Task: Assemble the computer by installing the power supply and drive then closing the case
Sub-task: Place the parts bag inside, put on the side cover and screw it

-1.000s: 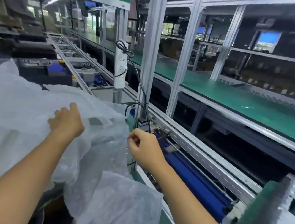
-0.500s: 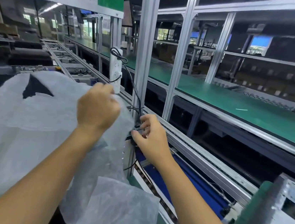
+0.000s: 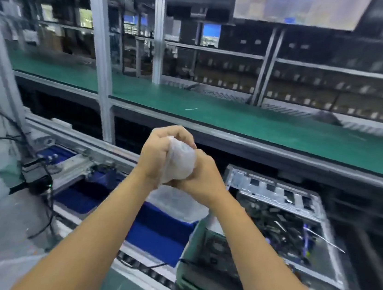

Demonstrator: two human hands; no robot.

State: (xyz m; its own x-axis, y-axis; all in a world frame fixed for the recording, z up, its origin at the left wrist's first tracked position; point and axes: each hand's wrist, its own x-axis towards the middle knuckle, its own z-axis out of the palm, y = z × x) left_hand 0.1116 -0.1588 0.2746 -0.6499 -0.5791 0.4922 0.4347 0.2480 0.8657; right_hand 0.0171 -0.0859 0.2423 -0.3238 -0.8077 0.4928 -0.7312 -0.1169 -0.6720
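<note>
Both my left hand [image 3: 158, 155] and right hand [image 3: 202, 177] curl tight around a wadded plastic bag [image 3: 181, 161]; the open computer case [image 3: 280, 218] lies lower right, nearer my right hand

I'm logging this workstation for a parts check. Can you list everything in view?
computer case: one, silver, open, lower right on a green tray
plastic wrap: one wad, clear, between both hands
conveyor: one, blue belt, below the arms
cables: several, black, lower left
shelf: one, green top, across the middle
screen: one, top right, blurred
left hand: gripping the wrap
right hand: gripping the wrap
</note>
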